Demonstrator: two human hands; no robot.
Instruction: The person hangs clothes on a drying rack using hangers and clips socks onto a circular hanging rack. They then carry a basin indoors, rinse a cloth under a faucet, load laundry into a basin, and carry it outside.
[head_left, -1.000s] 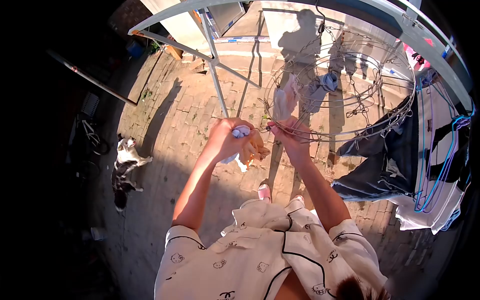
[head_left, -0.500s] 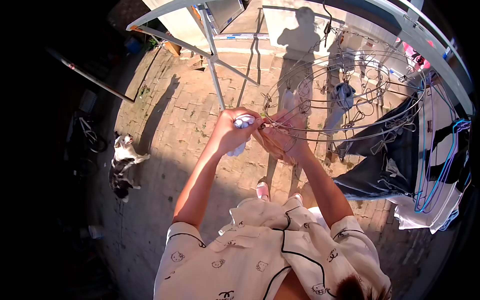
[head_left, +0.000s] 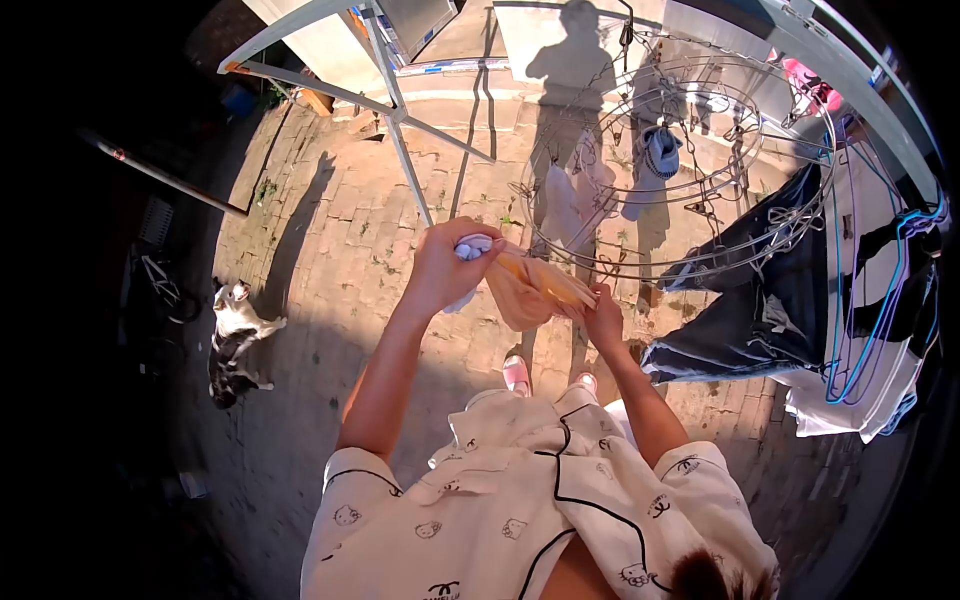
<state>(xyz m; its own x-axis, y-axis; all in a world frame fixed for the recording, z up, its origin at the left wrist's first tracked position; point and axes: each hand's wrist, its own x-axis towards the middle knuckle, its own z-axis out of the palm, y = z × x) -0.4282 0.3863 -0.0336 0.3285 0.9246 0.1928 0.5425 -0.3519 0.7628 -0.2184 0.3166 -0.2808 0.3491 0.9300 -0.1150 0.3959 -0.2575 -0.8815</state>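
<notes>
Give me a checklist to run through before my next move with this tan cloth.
1. Left hand holding the pale bundle: ok.
2. Right hand free: not ok, it pinches the tan cloth.
3. Tan cloth smooth: not ok, creased.
4. Hanging sock firmly fastened: cannot tell, too small to make out.
5. Dog clear of the pink shoes: ok, well to the left.

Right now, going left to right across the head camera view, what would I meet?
Dog, left hand, tan cloth, right hand, dark jeans, hangers.
</notes>
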